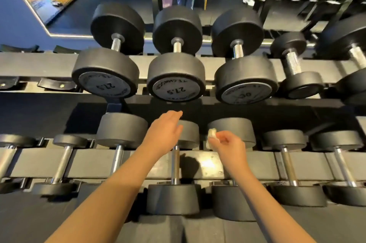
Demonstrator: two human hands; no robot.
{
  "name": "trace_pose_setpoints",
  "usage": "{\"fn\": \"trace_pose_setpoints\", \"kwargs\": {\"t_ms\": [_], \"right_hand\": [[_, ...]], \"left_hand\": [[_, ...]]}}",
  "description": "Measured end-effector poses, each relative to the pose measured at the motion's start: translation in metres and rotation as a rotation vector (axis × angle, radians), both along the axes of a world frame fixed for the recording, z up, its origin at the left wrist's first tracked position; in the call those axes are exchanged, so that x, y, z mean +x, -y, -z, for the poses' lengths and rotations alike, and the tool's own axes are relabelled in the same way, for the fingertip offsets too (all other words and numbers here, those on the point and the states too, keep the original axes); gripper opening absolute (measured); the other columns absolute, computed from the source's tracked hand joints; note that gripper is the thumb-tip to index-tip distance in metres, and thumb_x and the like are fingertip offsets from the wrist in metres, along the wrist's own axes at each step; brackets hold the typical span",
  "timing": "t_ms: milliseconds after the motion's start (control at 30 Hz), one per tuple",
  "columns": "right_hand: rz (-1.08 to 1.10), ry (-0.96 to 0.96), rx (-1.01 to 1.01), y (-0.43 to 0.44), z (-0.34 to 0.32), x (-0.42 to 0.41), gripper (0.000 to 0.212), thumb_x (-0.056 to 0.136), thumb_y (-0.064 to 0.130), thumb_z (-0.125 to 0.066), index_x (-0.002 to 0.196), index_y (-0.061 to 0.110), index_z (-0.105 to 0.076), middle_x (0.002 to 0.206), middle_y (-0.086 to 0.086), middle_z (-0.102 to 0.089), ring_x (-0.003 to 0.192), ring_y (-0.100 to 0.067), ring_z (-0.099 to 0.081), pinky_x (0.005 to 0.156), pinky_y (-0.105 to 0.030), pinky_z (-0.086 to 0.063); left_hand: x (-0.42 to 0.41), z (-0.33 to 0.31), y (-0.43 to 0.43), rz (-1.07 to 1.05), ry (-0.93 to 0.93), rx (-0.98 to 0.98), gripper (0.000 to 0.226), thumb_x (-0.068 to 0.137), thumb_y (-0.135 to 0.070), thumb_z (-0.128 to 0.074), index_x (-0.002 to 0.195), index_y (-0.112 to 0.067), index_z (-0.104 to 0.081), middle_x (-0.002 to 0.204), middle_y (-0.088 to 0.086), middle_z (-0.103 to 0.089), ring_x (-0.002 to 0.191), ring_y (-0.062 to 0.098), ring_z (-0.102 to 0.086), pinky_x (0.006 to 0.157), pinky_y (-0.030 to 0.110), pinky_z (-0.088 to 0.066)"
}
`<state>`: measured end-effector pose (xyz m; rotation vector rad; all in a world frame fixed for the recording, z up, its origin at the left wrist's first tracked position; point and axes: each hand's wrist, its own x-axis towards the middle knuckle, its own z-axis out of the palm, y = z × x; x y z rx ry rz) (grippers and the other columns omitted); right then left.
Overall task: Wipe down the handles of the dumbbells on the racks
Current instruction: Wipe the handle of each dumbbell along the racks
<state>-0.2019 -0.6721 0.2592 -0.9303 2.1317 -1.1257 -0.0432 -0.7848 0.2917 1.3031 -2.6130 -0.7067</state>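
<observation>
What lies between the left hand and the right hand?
In the head view, the far head of a lower-rack dumbbell lies between the open left hand and the right hand, which pinches a white cloth.

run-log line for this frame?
left hand: open, over black round-headed chrome-handled dumbbell | right hand: pinches small white crumpled cloth | tier: grey metal lower rack
</observation>
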Motion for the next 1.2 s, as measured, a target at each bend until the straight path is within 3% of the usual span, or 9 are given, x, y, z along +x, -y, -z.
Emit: {"fn": "trace_pose_setpoints", "kwargs": {"t_ms": [233, 367, 500, 600, 667, 833, 1000, 1100, 1200], "right_hand": [[0.019, -0.121, -0.1, 0.026, -0.091, -0.061, 0.013, 0.087, 0.03, -0.065, 0.089, 0.018, -0.068, 0.08, 0.008, -0.066, 0.072, -0.001, -0.058, 0.055, -0.009, -0.04], [0.054, -0.179, -0.147, 0.066, -0.117, -0.087, 0.01, 0.088, 0.032, -0.065, 0.089, 0.022, -0.065, 0.08, 0.01, -0.065, 0.077, -0.003, -0.06, 0.065, -0.02, -0.045], [0.132, -0.242, -0.173, 0.11, -0.127, -0.108, 0.014, 0.089, 0.035, -0.063, 0.09, 0.021, -0.065, 0.078, 0.012, -0.064, 0.071, 0.001, -0.058, 0.059, -0.012, -0.038], [0.133, -0.322, -0.124, 0.14, -0.129, -0.124, 0.018, 0.089, 0.035, -0.062, 0.095, 0.019, -0.066, 0.081, 0.007, -0.065, 0.076, -0.008, -0.06, 0.063, -0.022, -0.041], [0.147, -0.342, -0.094, 0.156, -0.128, -0.136, 0.019, 0.089, 0.035, -0.062, 0.098, 0.019, -0.066, 0.084, 0.006, -0.065, 0.08, -0.011, -0.059, 0.069, -0.029, -0.044], [0.213, -0.348, -0.055, 0.181, -0.12, -0.161, 0.013, 0.089, 0.029, -0.063, 0.094, 0.017, -0.065, 0.085, 0.004, -0.063, 0.08, -0.014, -0.058, 0.064, -0.028, -0.04], [0.18, -0.364, 0.226, 0.206, -0.109, -0.192, 0.011, 0.087, 0.026, -0.064, 0.091, 0.016, -0.066, 0.087, -0.002, -0.065, 0.08, -0.018, -0.059, 0.056, -0.026, -0.037], [0.098, -0.317, 0.419, 0.219, -0.101, -0.207, 0.013, 0.083, 0.024, -0.07, 0.092, 0.015, -0.067, 0.089, -0.004, -0.065, 0.083, -0.02, -0.061, 0.064, -0.03, -0.046], [0.072, -0.343, 0.476, 0.232, -0.094, -0.215, 0.017, 0.08, 0.021, -0.072, 0.093, 0.01, -0.068, 0.09, -0.007, -0.066, 0.084, -0.022, -0.063, 0.071, -0.034, -0.052]], "left_hand": [[-0.061, -0.088, 0.035, 0.075, -0.133, -0.277, 0.041, 0.098, -0.02, -0.047, 0.139, -0.014, -0.045, 0.139, 0.005, -0.048, 0.128, 0.021, -0.043, 0.107, 0.037, -0.035], [-0.088, -0.098, 0.091, 0.067, -0.156, -0.415, 0.038, 0.096, -0.023, -0.05, 0.133, -0.014, -0.049, 0.132, 0.004, -0.053, 0.121, 0.02, -0.048, 0.102, 0.033, -0.034], [-0.104, -0.087, 0.143, 0.095, -0.043, -0.337, 0.038, 0.099, -0.03, -0.044, 0.133, -0.013, -0.046, 0.129, 0.005, -0.054, 0.114, 0.022, -0.048, 0.095, 0.034, -0.035], [-0.113, -0.08, 0.166, 0.135, 0.092, -0.34, 0.038, 0.099, -0.036, -0.041, 0.129, -0.014, -0.048, 0.125, 0.004, -0.056, 0.111, 0.021, -0.049, 0.093, 0.034, -0.035], [-0.121, -0.077, 0.177, 0.151, 0.16, -0.367, 0.042, 0.099, -0.042, -0.038, 0.131, -0.015, -0.046, 0.128, 0.003, -0.054, 0.115, 0.021, -0.047, 0.097, 0.036, -0.033], [-0.135, -0.067, 0.19, 0.23, 0.357, -0.377, 0.057, 0.098, -0.052, -0.025, 0.142, -0.018, -0.037, 0.143, 0.002, -0.043, 0.131, 0.021, -0.036, 0.113, 0.044, -0.023], [-0.141, -0.066, 0.193, 0.359, 0.458, -0.378, 0.054, 0.099, -0.048, -0.023, 0.141, -0.019, -0.04, 0.144, 0.001, -0.04, 0.136, 0.02, -0.03, 0.118, 0.047, -0.009], [-0.144, -0.065, 0.195, 0.306, 0.483, -0.327, 0.059, 0.098, -0.054, -0.02, 0.141, -0.019, -0.04, 0.142, 0.001, -0.043, 0.134, 0.02, -0.032, 0.117, 0.043, -0.013], [-0.146, -0.063, 0.194, 0.22, 0.453, -0.318, 0.062, 0.096, -0.058, -0.018, 0.138, -0.019, -0.043, 0.135, 0.0, -0.049, 0.127, 0.02, -0.039, 0.112, 0.039, -0.024]]}}
